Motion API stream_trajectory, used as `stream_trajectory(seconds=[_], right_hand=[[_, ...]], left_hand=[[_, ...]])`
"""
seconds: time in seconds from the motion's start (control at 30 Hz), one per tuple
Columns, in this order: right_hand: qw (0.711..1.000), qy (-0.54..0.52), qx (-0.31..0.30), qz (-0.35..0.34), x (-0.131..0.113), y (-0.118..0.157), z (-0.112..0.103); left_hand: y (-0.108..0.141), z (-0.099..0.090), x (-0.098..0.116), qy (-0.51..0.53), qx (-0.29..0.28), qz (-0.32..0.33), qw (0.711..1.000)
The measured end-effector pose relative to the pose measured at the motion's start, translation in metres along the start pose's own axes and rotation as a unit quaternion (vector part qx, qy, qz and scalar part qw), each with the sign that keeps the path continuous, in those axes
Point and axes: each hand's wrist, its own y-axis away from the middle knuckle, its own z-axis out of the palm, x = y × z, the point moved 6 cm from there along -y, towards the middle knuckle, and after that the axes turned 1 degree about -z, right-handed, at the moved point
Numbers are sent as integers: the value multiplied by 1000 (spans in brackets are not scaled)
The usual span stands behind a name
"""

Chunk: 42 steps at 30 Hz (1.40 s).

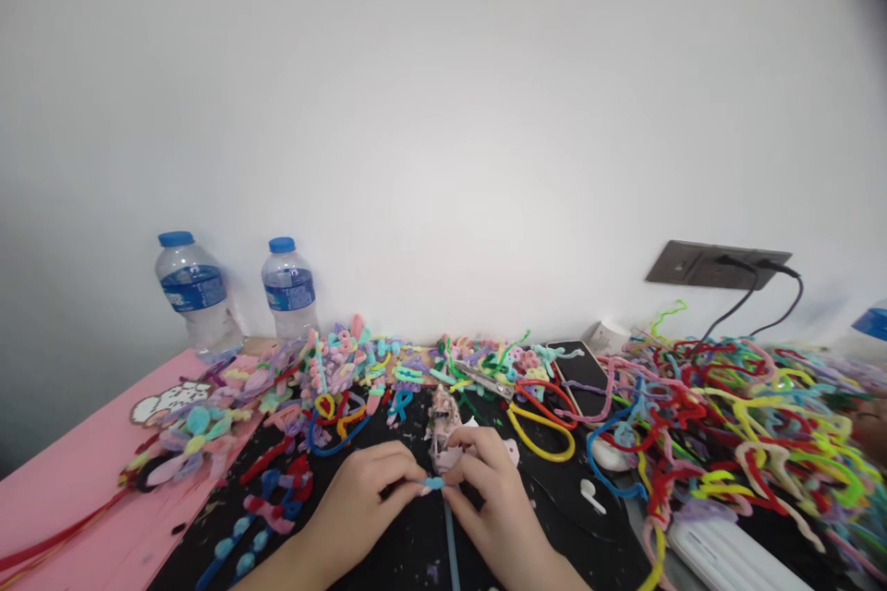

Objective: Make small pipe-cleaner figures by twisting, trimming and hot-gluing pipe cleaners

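Before me at the mat's middle, my left hand (370, 499) and my right hand (489, 499) are both closed in a pinch. Their fingertips hold opposite ends of a short light-blue fuzzy pipe cleaner piece (433, 483); a pale pinkish bit shows by the left fingertips. Beneath the hands a narrow greyish-blue rod (452, 540) runs toward me. Just beyond the fingers lies a pale pink, worn-looking object (443, 420), partly hidden by my right hand. Scissors (489, 380) lie farther back. Yellow pipe cleaner loops (547, 454) are to the right.
Tangled pipe cleaners (727, 416) cover the right side, near a white case (735, 554), a white earbud (591, 496) and a phone (578, 379). Pipe cleaner flowers (198, 443) lie on pink sheet at left. Two water bottles (198, 295) stand against the wall, below-left of an outlet (717, 265).
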Motion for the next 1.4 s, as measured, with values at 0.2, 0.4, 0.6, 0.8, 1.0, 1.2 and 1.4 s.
stream_trajectory(seconds=[0.2,0.4,0.6,0.8,1.0,1.2,1.4], right_hand=[[1000,12,25,14,4,-1,-4],[999,22,34,36,6,-2,-6],[999,21,20,34,5,-2,-6],[999,24,26,33,8,-2,-8],[998,32,30,46,14,-2,-7],[995,70,43,65,15,-6,-19],[969,197,-8,147,33,-3,-19]], left_hand=[[-1,-6,1,3,19,-3,1000],[-1,-6,-5,-2,27,-1,1000],[-1,-6,-4,-4,20,-3,1000],[-3,-7,-5,1,21,-9,1000],[-4,-11,-8,13,43,-15,999],[-2,-23,-13,-17,118,-26,993],[-5,-32,-29,-34,158,-100,982]])
